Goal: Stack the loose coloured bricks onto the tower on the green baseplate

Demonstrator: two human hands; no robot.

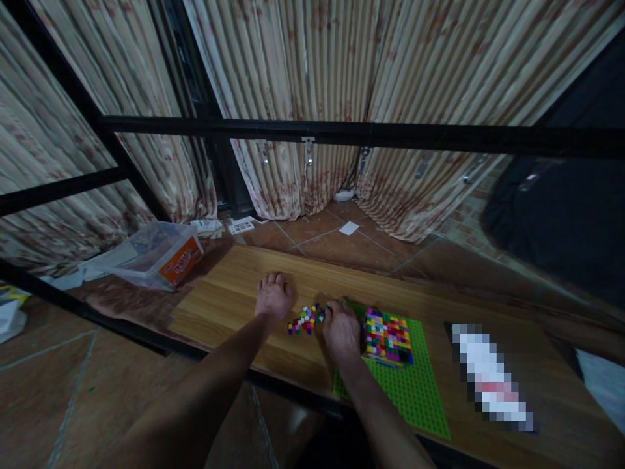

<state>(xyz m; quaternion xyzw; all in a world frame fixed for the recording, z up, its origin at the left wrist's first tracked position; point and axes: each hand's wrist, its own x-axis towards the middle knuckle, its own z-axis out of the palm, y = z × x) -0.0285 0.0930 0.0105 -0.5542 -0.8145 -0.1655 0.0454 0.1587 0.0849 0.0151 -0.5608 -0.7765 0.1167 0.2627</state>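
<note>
A green studded baseplate [415, 391] lies on a low wooden board [229, 293]. On it stands a block built of many small coloured bricks [387, 337]. A small heap of loose coloured bricks [306, 319] lies on the board just left of the plate. My right hand [342, 330] rests knuckles up between the heap and the built block, fingers curled at the heap's right edge; what they hold, if anything, is hidden. My left hand [273, 296] rests on the wood just left of and beyond the heap, fingers curled under.
A clear plastic tub [153, 254] with an orange label lies tilted on the floor at the left. Black metal bars [342, 133] cross above the board. Patterned curtains hang behind. A dark bag [561, 228] sits at the right, and a blurred-out object [491, 378] lies right of the plate.
</note>
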